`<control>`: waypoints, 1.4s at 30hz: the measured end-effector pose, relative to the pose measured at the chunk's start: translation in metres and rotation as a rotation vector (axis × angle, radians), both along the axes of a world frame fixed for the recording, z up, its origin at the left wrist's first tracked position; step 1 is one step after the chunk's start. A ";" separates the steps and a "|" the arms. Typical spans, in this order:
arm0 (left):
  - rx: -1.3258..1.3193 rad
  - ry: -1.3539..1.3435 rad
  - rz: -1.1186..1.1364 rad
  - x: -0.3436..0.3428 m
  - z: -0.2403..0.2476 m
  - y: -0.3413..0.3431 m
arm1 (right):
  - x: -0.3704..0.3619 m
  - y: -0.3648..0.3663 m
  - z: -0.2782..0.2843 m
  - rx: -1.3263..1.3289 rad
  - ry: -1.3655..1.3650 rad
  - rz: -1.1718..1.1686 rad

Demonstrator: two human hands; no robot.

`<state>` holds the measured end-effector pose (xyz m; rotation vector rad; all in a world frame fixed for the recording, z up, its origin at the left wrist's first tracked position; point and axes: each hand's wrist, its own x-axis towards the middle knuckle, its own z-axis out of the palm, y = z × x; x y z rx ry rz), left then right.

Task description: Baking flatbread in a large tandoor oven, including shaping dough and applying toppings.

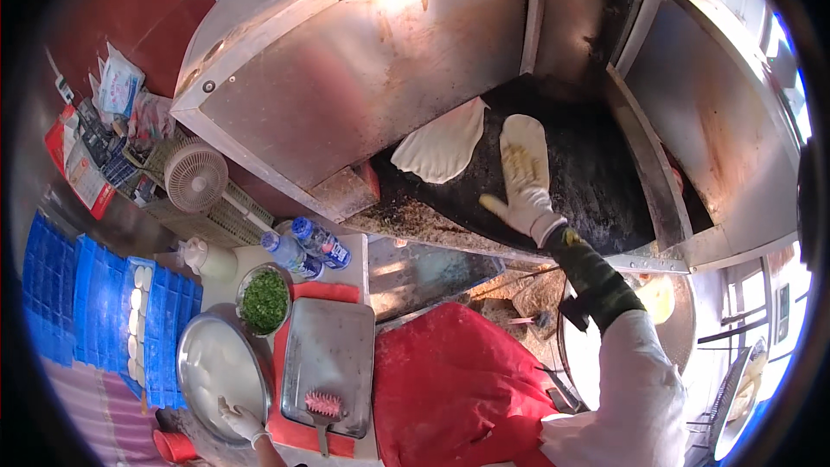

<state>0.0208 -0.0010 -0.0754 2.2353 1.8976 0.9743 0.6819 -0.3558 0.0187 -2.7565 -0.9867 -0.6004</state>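
Note:
My right hand (526,195), in a thick white work glove with yellowed fingers, reaches over a dark, curved baking surface (596,156) inside a metal oven. It lies flat with its thumb out to the left. Just beyond and partly under the fingers is a pale, long rounded piece (523,130), which looks like dough. To its left a wide, pale sheet of dough (443,143) rests on the dark surface. My left hand (239,419), in a thin white glove, is at the lower left over a round metal basin (192,329), its fingers apart and holding nothing.
Right of the basin are a bowl of chopped greens (264,301), a metal tray (316,316) with a pink-bristled brush (323,406), and water bottles (320,242). Blue crates (99,294) and a fan (196,177) stand left. The oven's metal wall (372,78) rises behind the dough.

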 end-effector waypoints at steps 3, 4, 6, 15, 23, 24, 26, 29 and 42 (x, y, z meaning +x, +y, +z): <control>0.034 0.076 -0.049 0.002 0.002 -0.001 | 0.013 0.010 0.000 0.074 -0.029 0.193; 0.049 0.127 -0.076 0.002 0.002 0.001 | 0.028 0.020 0.012 -0.022 -0.017 0.095; 0.032 0.092 -0.075 -0.001 -0.002 0.003 | 0.055 0.037 0.023 -0.118 0.001 0.004; -0.042 -0.015 -0.089 0.017 0.006 -0.004 | 0.025 0.041 -0.003 -0.056 -0.010 -0.025; -0.002 0.045 -0.140 0.003 -0.001 -0.001 | -0.082 0.038 -0.007 -0.112 0.065 0.303; -0.002 0.044 -0.145 0.004 -0.001 0.001 | -0.074 0.031 -0.006 -0.004 0.055 0.265; 0.014 0.037 -0.147 0.007 -0.001 -0.001 | -0.047 0.006 0.001 0.298 -0.031 0.167; 0.023 0.092 -0.131 0.007 0.002 -0.002 | -0.036 -0.032 -0.004 0.095 -0.041 0.001; -0.047 0.077 -0.114 0.010 -0.004 0.000 | -0.074 -0.019 0.018 -0.168 0.267 0.007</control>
